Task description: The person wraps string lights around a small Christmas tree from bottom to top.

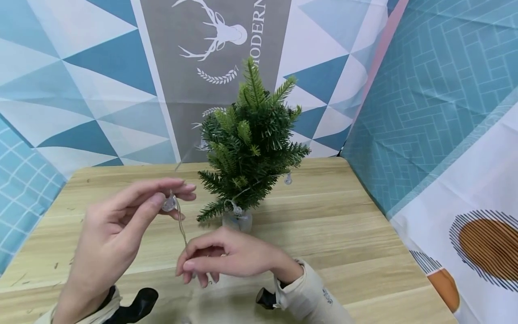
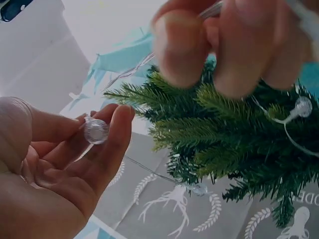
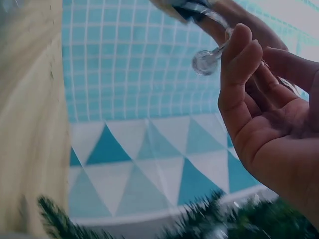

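A string of fairy lights runs between my hands and partly round a small artificial Christmas tree (image 1: pixel 255 139). With thumb and fingertips, my left hand (image 1: pixel 111 229) pinches the string beside a clear round bulb (image 1: pixel 169 203), left of the tree. From there the thin wire (image 1: pixel 180 222) drops to my right hand (image 1: pixel 234 254), whose thumb and index finger pinch it in front of the tree's base. The left wrist view shows that bulb (image 2: pixel 96 132) close by the thumb tip. Another bulb (image 1: pixel 288 179) hangs at the tree's right side, and one (image 1: pixel 237 209) sits low in front.
The tree stands in a pale base (image 1: pixel 238 222) on a wooden table (image 1: pixel 323 252). Behind it hangs a patterned cloth (image 1: pixel 109 76) with triangles and a deer head. Another cloth (image 1: pixel 453 90) borders the right side. Black straps or mounts (image 1: pixel 141 303) show at both wrists.
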The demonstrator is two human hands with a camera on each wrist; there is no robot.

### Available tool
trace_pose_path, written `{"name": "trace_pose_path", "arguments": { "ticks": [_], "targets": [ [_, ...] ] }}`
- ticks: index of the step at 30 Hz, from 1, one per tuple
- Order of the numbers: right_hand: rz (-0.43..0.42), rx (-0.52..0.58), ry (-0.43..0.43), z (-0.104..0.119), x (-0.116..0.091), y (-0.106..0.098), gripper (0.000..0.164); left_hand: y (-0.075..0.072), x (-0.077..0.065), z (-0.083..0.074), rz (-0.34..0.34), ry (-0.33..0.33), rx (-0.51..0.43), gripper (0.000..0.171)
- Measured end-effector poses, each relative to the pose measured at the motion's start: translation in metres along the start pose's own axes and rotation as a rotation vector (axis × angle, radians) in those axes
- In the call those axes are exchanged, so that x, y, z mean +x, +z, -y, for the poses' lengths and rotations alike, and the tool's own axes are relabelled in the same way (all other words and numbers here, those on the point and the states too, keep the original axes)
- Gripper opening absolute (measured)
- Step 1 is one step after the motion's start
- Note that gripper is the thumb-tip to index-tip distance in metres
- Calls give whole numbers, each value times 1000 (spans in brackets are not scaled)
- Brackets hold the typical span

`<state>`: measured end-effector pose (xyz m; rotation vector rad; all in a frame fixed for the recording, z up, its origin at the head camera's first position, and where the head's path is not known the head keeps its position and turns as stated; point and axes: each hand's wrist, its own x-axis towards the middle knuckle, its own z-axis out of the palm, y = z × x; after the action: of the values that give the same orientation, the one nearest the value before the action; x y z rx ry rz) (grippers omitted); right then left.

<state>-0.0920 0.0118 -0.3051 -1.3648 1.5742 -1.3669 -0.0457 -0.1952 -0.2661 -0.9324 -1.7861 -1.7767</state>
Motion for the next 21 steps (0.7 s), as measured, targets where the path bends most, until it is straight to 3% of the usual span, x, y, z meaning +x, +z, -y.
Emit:
{"name": "trace_pose_path", "arguments": {
  "ticks": [5, 11, 18, 21],
  "targets": [
    [-99, -111, -71, 6, -18, -20, 19, 0, 1, 6, -24, 65, 12, 30],
    [-299, -247, -62, 20, -46, -36, 20, 2, 0, 7, -43, 98, 57, 29],
    [-569, -497, -46, 32, -67, -50, 18, 9, 5, 1, -18, 94, 464, 29],
    [-654, -562, -25, 35, -75, -53, 17, 15, 8, 1, 1, 118, 556, 30]
  ]
}}
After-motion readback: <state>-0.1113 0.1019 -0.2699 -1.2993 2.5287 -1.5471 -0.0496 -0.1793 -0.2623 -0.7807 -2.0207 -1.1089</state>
